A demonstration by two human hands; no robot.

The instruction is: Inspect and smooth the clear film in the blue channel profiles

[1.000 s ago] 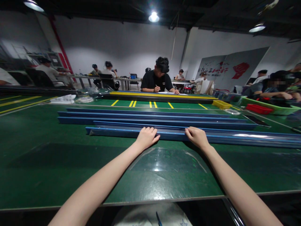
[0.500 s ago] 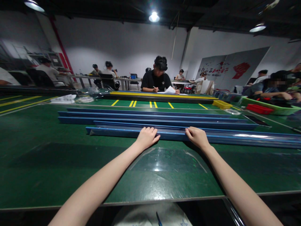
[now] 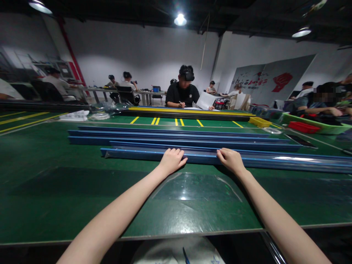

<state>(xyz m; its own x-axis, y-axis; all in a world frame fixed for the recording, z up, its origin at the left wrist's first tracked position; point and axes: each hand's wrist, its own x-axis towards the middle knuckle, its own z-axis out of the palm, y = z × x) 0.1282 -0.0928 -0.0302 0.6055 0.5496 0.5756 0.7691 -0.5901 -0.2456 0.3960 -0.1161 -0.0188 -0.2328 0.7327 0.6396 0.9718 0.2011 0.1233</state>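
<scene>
A long blue channel strip (image 3: 200, 158) lies across the green table (image 3: 68, 216) in front of me. My left hand (image 3: 172, 160) grips its near side left of the middle, fingers curled over the edge and thumb on the near wall. Further right, my right hand (image 3: 230, 159) is closed on the same strip, its fingertips partly hidden inside the channel. Just behind lies another blue channel strip (image 3: 165, 140), roughly parallel and touched by neither hand. Between my forearms, a clear plastic sheet (image 3: 192, 187) lies flat on the table.
At the back, yellow and black bars (image 3: 192, 113) stretch across the table before a person (image 3: 183, 93) with pen and papers. To the right are a yellow tray (image 3: 259, 122), a red tray (image 3: 303, 127) and a green bin (image 3: 327, 126). A phone-like dark slab (image 3: 300, 140) lies near the strips.
My hands and the blue strips have not moved. Across the table, the person has lifted and turned a sheet of paper.
</scene>
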